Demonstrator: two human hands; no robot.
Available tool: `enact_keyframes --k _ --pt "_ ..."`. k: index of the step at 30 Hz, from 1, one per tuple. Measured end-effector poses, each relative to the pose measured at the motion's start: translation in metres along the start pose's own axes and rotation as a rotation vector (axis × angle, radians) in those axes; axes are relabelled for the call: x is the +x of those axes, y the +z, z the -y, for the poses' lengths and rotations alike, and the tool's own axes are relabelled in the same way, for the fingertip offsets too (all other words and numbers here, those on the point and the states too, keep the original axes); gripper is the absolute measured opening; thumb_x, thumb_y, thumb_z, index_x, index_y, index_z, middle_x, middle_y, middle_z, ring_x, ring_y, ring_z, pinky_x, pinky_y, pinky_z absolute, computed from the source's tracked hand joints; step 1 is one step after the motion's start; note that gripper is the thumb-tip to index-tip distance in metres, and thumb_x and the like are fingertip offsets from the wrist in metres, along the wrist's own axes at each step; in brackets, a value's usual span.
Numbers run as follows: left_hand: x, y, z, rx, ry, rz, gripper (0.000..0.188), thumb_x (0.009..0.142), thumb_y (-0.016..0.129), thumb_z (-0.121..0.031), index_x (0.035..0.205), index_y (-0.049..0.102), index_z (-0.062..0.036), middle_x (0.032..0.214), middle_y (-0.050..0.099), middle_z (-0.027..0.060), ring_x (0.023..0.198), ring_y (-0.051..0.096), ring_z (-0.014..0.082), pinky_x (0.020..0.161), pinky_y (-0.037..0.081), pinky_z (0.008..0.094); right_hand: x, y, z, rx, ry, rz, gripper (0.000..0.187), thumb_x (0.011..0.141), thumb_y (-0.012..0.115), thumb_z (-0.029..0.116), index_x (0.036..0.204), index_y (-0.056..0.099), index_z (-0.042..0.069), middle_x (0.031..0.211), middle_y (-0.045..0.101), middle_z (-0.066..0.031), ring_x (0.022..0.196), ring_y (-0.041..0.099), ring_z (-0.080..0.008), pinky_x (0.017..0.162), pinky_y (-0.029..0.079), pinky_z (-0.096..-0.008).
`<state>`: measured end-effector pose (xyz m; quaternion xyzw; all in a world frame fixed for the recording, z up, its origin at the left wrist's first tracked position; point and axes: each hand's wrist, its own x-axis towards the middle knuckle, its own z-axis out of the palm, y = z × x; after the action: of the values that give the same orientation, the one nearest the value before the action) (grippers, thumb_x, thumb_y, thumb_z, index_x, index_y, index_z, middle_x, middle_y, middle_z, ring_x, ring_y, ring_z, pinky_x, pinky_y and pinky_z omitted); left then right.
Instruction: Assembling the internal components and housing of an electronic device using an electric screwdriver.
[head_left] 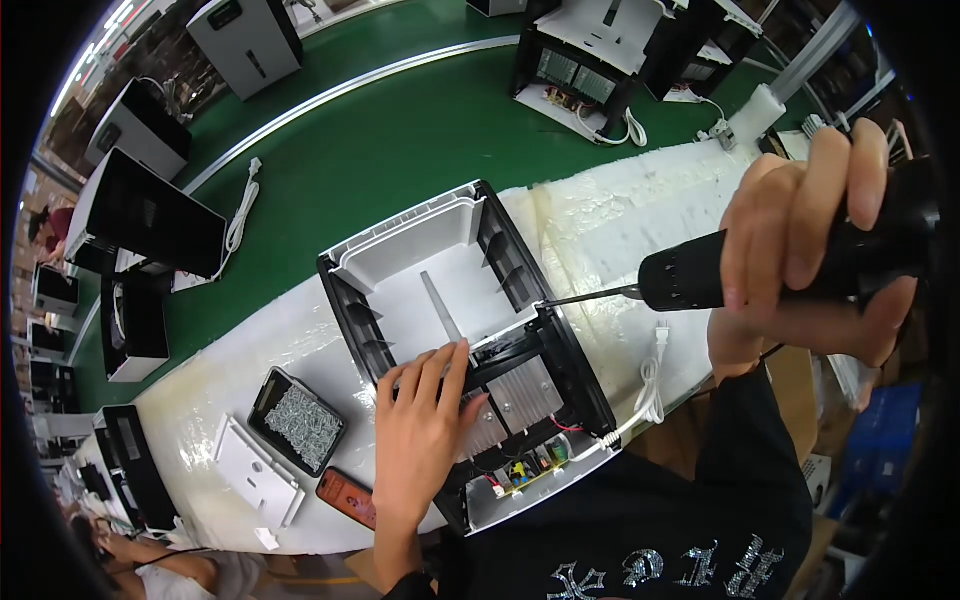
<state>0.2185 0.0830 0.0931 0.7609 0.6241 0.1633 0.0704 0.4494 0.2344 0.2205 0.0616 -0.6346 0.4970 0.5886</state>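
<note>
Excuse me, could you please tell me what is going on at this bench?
A person's right hand grips a black power driver, its long bit pointing to the right edge of an open black-and-white casing. The left hand lies flat over the casing's middle, fingers near the inner divider. To the left are a black tray full of small screws, a white panel and a phone.

Head-worn fisheye, looking down on white-covered work surface (620,215) from close above; right hand (816,208) nearest.
</note>
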Motion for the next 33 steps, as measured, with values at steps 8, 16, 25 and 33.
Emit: enact_keyframes --k 8,16,25,33 --pt "0.003 0.001 -0.001 -0.004 -0.016 -0.002 0.055 0.080 0.072 -0.021 0.130 0.056 -0.0045 0.120 0.060 0.0084 0.110 0.056 0.0262 0.094 0.041 0.0403 -0.018 0.012 -0.038 -0.091 0.254 -0.040 0.051 0.084 0.076 0.037 0.095 0.036 0.007 0.067 0.048 -0.0070 0.043 0.049 -0.0148 0.040 0.047 -0.0281" --pt "0.007 0.003 -0.001 -0.018 -0.023 0.011 0.055 0.080 0.072 -0.021 0.130 0.057 -0.0047 0.119 0.060 0.0087 0.109 0.056 0.0257 0.094 0.040 0.0407 -0.042 0.009 -0.057 -0.081 0.376 -0.026 0.055 0.081 0.078 0.038 0.096 0.036 0.007 0.069 0.049 -0.0072 0.048 0.051 -0.0144 0.046 0.048 -0.0277" --pt "0.006 0.004 -0.001 0.002 -0.040 0.021 0.057 0.078 0.072 -0.022 0.130 0.057 -0.0055 0.118 0.060 0.0081 0.109 0.056 0.0249 0.094 0.040 0.0403 -0.060 0.006 -0.068 -0.055 0.426 -0.051 0.056 0.080 0.079 0.044 0.095 0.038 0.009 0.069 0.050 -0.0063 0.048 0.050 -0.0138 0.045 0.046 -0.0279" --pt "-0.008 0.004 0.010 -0.249 -0.062 -0.137 0.048 0.078 0.067 -0.006 0.125 0.059 -0.0036 0.126 0.058 0.0132 0.121 0.052 0.0330 0.102 0.038 0.0434 -0.067 0.001 -0.074 -0.002 0.442 -0.046 0.057 0.078 0.080 0.046 0.094 0.040 0.010 0.067 0.052 -0.0060 0.048 0.051 -0.0150 0.046 0.048 -0.0276"
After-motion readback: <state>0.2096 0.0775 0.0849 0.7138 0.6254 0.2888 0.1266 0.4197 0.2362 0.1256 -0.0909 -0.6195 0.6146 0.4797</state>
